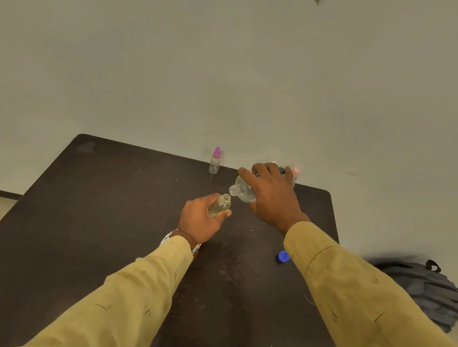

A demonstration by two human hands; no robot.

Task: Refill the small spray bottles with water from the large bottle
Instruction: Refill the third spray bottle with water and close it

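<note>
My left hand [201, 219] grips a small clear spray bottle [221, 204] with its cap off, tilted with the open neck up and to the right. My right hand [272, 194] grips the large clear water bottle [241, 192] from above, tipped so its open mouth points down-left, just above the small bottle's neck. A second small bottle [215, 162] with a pink cap stands upright at the table's far edge. A pink-capped object [295, 172] shows blurred behind my right hand.
A blue cap [283, 256] lies on the dark table [104, 231] near my right forearm. A dark grey backpack [423, 292] sits on the floor off the table's right side. The wall stands right behind the table.
</note>
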